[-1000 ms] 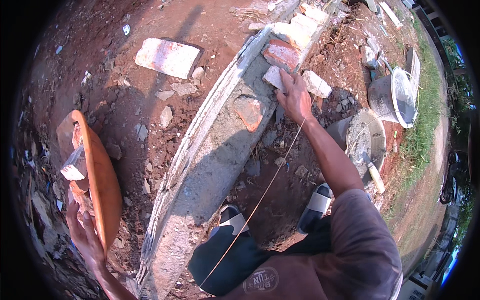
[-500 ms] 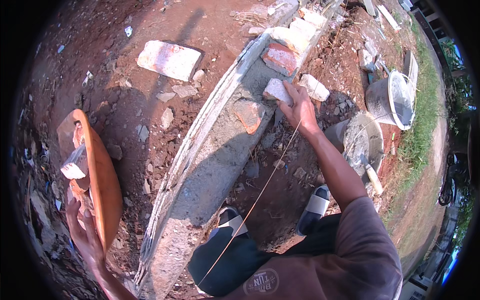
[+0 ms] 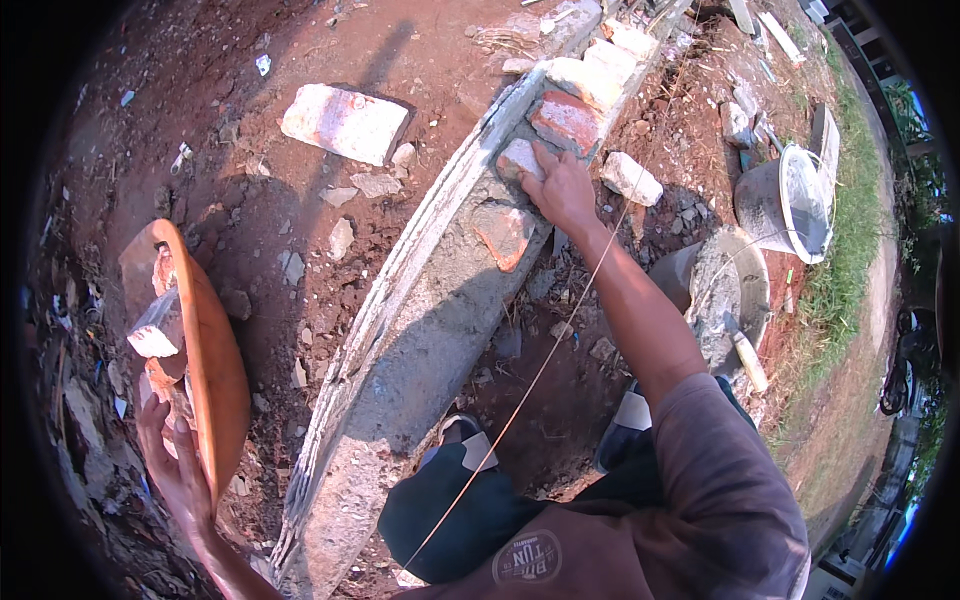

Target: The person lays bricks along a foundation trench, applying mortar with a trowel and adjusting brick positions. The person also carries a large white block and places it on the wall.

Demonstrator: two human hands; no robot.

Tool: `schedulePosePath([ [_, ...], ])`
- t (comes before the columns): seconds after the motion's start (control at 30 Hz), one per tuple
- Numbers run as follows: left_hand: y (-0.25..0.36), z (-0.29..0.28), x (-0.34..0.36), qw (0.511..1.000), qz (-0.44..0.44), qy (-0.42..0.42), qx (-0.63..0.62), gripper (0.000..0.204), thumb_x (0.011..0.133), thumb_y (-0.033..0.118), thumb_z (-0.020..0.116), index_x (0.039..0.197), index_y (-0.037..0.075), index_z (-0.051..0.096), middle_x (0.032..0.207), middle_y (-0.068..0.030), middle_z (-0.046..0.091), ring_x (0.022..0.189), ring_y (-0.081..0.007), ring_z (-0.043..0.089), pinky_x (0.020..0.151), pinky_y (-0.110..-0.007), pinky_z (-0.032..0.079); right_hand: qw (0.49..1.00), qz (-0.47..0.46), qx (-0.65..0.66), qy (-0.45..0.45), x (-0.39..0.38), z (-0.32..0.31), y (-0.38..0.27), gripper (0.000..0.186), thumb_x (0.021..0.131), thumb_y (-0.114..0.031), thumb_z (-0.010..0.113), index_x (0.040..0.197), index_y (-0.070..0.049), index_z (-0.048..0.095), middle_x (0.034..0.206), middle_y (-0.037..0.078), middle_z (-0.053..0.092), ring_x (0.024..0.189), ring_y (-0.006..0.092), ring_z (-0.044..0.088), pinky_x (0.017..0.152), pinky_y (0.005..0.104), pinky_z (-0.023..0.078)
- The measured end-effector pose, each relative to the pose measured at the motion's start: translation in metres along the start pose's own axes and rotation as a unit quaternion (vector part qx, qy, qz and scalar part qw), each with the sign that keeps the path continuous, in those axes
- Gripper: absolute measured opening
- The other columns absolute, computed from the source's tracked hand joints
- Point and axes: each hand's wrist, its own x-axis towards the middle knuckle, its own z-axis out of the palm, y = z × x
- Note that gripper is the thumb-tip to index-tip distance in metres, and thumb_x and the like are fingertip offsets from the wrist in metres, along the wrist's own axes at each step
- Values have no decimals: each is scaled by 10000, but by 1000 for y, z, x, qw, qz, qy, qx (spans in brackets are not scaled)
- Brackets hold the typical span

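Note:
My right hand [image 3: 563,192] grips a whitish broken brick piece [image 3: 519,158], thumb and fingers along its near side. That piece sits in the wet grey mortar on top of a low wall [image 3: 410,350], beside a reddish brick [image 3: 566,122]. Another reddish brick chunk [image 3: 503,236] lies partly sunk in the mortar nearer me. Over at the left, my left hand [image 3: 178,455] lies with its fingers stretched out at the near end of an orange tub [image 3: 215,350]. Brick pieces [image 3: 153,341] are in the tub, close to those fingers.
A taut string [image 3: 520,400] runs diagonally across my right forearm. At right stand a mortar bucket [image 3: 755,275] with a wooden-handled trowel [image 3: 747,358] and a pale bucket [image 3: 765,205]. Loose bricks [image 3: 345,122] and rubble lie on the red soil. A white brick piece [image 3: 632,178] lies right of the wall.
My right hand has moved left and slightly up, bringing the whitish brick piece from the wall's right edge onto the mortar by the reddish brick. My left hand has stayed at the tub.

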Motion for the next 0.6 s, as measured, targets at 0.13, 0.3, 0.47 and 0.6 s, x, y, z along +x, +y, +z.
schedulePosePath([
  [0.13, -1, -2, 2, 999, 21, -3, 44, 351, 940, 282, 497, 1115, -18, 549, 1272, -170, 492, 1239, -309, 413, 1030, -426, 302, 999, 33, 6, -23, -1, -4, -5, 570, 780, -399, 631, 1255, -100, 533, 917, 184, 599, 914, 345, 551, 812, 417, 447],
  [0.3, 8, -8, 6, 996, 38, 11, 80, 354, 930, 277, 507, 1116, -21, 546, 1254, -162, 507, 1193, -313, 450, 981, -417, 347, 995, 45, -38, -84, 5, -19, -6, 607, 828, -482, 556, 1304, -113, 482, 1061, 188, 583, 1012, 344, 546, 882, 456, 425],
  [0.47, 2, 6, -2, 998, 38, 28, 40, 374, 931, 289, 500, 1087, -50, 536, 1189, -178, 525, 1128, -319, 491, 937, -405, 376, 987, 6, -41, -156, -7, -74, 4, 596, 855, -482, 543, 1309, -103, 471, 1230, 173, 526, 1116, 345, 506, 974, 461, 363],
  [0.6, -6, -9, -3, 998, 23, 2, 50, 375, 946, 284, 484, 1101, -56, 519, 1231, -181, 491, 1159, -296, 464, 970, -389, 351, 995, -65, 10, -69, -71, -176, 38, 423, 870, -395, 569, 1126, -62, 620, 1169, 141, 565, 1069, 312, 522, 956, 414, 367],
])
